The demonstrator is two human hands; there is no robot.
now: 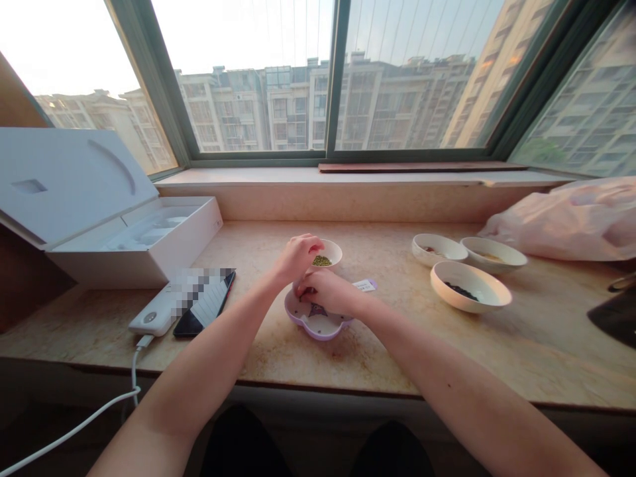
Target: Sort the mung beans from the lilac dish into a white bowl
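My left hand (299, 257) is at the left side of a small white bowl (336, 250), its fingers curled together over the rim. Green beans (321, 261), which look like mung beans, lie in that bowl. My right hand (328, 290) is lower and nearer, above a purple-rimmed, scalloped dish (322, 328) with a cartoon figure on its inside. Its fingers are bent down and pressed together over the dish's left part. Whatever either hand's fingertips hold is too small or hidden to make out. A purple tab with a white label (364, 285) sticks out behind the right hand.
To the right stand three white bowls: one with dark contents (470, 303), one with reddish bits (439, 260), one with pale contents (501, 266). A plastic bag (566, 222) lies behind them. On the left are an open white box (183, 235), a phone (209, 310) and a cabled power bank (154, 315).
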